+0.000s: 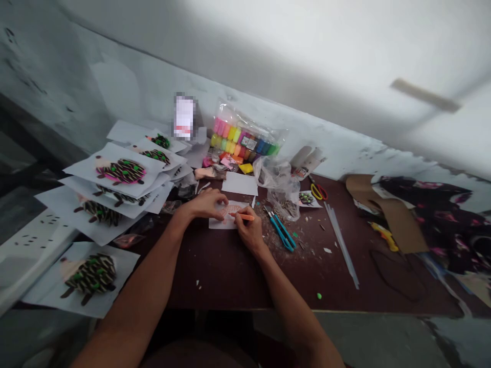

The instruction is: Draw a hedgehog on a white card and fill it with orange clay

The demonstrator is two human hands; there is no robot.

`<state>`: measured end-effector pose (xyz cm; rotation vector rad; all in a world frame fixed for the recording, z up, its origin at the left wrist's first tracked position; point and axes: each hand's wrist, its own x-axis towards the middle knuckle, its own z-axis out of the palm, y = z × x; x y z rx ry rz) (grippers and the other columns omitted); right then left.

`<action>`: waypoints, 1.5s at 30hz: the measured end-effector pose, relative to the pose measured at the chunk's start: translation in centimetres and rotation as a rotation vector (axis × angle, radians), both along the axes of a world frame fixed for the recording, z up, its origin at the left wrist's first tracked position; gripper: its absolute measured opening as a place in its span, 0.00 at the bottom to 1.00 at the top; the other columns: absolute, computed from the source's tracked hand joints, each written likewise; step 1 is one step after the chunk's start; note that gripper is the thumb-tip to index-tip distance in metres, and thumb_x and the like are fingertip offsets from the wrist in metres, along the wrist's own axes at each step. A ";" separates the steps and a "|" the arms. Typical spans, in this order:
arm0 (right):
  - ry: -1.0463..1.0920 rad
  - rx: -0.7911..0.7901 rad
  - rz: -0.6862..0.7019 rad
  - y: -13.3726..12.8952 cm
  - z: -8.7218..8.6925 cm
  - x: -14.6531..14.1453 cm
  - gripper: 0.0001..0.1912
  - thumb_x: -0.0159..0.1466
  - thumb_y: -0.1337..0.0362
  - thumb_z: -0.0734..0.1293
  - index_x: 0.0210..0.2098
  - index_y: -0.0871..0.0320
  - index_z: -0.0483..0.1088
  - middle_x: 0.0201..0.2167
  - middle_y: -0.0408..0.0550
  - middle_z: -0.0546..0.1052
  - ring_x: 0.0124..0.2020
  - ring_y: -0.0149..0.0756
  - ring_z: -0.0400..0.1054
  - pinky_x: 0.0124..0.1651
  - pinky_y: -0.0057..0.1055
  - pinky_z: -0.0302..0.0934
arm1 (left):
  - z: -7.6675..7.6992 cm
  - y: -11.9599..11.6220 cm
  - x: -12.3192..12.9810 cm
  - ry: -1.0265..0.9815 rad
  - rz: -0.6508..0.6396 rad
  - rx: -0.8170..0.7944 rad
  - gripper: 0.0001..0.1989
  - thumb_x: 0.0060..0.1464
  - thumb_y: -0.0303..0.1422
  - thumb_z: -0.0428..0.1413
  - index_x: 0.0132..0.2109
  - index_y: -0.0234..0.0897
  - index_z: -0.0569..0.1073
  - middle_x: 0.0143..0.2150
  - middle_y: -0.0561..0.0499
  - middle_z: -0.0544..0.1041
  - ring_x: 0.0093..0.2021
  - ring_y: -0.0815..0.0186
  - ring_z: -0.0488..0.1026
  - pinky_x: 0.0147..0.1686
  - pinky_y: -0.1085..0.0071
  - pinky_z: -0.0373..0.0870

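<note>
A small sheet of white paper (215,223) with an orange line drawing lies flat on the dark brown table. My right hand (251,234) is closed around an orange marker (246,217), its tip over the right part of the drawing. On the paper's left side rests my left hand (207,203), fingertips touching the sheet, thumb and fingers apart. Just behind is a blank white sheet (240,183). Blue-handled pliers or cutters (282,231) lie to the right of my right hand.
Sheets with clay hedgehogs (120,171) are piled at left. Behind stands a bag of coloured clay (245,140). Clear plastic bags (282,197), yellow-and-red scissors (319,191), glue sticks (341,245) and a yellow glue gun (384,236) lie on the right. Bits litter the table.
</note>
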<state>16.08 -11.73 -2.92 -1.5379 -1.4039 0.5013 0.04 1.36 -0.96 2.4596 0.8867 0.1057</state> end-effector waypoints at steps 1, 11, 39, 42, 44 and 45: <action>-0.002 -0.003 0.000 0.0 0.0 0.0 0.08 0.63 0.58 0.62 0.30 0.53 0.65 0.24 0.42 0.73 0.26 0.34 0.70 0.30 0.27 0.60 | 0.1 -0.1 0.1 0.015 0.005 0.007 0.25 0.40 0.44 0.63 0.48 0.44 0.77 0.48 0.49 0.75 0.51 0.54 0.68 0.51 0.64 0.63; -0.052 -0.004 -0.011 0.1 0.1 0.0 0.10 0.63 0.56 0.62 0.29 0.54 0.66 0.26 0.42 0.74 0.26 0.33 0.68 0.31 0.28 0.60 | -0.2 -0.3 0.4 0.030 0.018 0.035 0.24 0.40 0.42 0.63 0.48 0.45 0.77 0.47 0.48 0.73 0.50 0.53 0.67 0.51 0.62 0.62; -0.081 -0.018 -0.011 0.2 0.3 -0.1 0.09 0.63 0.58 0.61 0.28 0.53 0.64 0.23 0.40 0.71 0.23 0.31 0.63 0.29 0.27 0.56 | -0.2 -0.2 0.4 -0.002 0.014 0.024 0.22 0.41 0.42 0.64 0.47 0.47 0.78 0.44 0.50 0.74 0.47 0.56 0.67 0.48 0.64 0.61; -0.068 -0.014 0.004 0.1 0.4 0.0 0.09 0.62 0.57 0.62 0.28 0.54 0.64 0.23 0.40 0.71 0.23 0.31 0.64 0.29 0.27 0.56 | -0.1 -0.2 0.4 -0.002 0.011 0.021 0.22 0.41 0.42 0.64 0.47 0.47 0.78 0.43 0.50 0.74 0.47 0.56 0.67 0.48 0.65 0.61; -0.060 -0.016 0.025 0.1 0.5 0.0 0.09 0.62 0.57 0.62 0.28 0.54 0.65 0.23 0.41 0.71 0.24 0.31 0.64 0.30 0.27 0.56 | 0.0 -0.3 0.4 0.004 0.014 0.014 0.23 0.41 0.42 0.64 0.47 0.47 0.78 0.44 0.50 0.74 0.48 0.56 0.67 0.48 0.65 0.60; -0.055 -0.020 0.037 0.1 0.6 -0.1 0.09 0.62 0.57 0.62 0.28 0.54 0.65 0.23 0.40 0.71 0.24 0.31 0.64 0.30 0.27 0.57 | 0.1 -0.3 0.4 0.007 0.016 0.012 0.23 0.41 0.42 0.63 0.47 0.47 0.78 0.44 0.49 0.74 0.48 0.55 0.67 0.49 0.64 0.60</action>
